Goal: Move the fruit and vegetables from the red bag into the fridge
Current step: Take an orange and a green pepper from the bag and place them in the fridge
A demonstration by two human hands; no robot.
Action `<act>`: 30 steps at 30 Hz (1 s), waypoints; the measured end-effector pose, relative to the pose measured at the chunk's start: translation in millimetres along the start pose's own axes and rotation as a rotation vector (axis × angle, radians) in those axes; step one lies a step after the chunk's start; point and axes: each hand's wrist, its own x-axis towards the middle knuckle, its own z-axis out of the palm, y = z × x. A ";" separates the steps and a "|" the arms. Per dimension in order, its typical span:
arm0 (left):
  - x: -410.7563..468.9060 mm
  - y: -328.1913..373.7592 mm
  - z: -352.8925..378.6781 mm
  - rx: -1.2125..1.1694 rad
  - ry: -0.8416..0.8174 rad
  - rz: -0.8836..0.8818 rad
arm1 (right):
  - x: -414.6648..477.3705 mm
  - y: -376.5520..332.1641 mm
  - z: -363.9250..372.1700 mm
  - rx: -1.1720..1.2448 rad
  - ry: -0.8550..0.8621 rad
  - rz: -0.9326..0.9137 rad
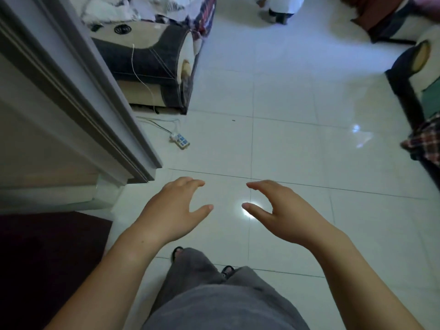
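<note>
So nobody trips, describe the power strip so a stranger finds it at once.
Start at the dark-and-beige sofa at upper left. On the white tile floor just before its near end lies the power strip. It is the only small white block with blue sockets, trailing a cable.

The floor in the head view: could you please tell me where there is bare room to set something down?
The widest bare floor lies between the sofa and the dark furniture on the right, beyond the left hand and right hand. It is crowded near the power strip and cords by the door frame.
</note>
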 end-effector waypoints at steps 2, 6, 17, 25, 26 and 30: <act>12.8 1.9 -7.3 0.023 0.017 -0.027 | 26.2 3.1 -3.8 0.025 -0.014 -0.028; 48.4 1.6 -22.8 0.014 0.089 -0.068 | 82.9 -3.8 -15.8 0.030 -0.089 -0.139; 194.1 35.9 -90.1 -0.040 0.162 -0.104 | 225.0 20.8 -125.4 -0.108 -0.061 -0.230; 257.5 -7.3 -140.6 -0.051 0.234 -0.458 | 374.7 -14.8 -147.5 -0.162 -0.218 -0.557; 262.8 -13.2 -144.4 -0.056 0.250 -0.525 | 394.4 -20.5 -150.9 -0.179 -0.245 -0.616; 277.9 -27.0 -157.5 -0.170 0.344 -0.765 | 463.7 -46.7 -165.7 -0.259 -0.365 -0.833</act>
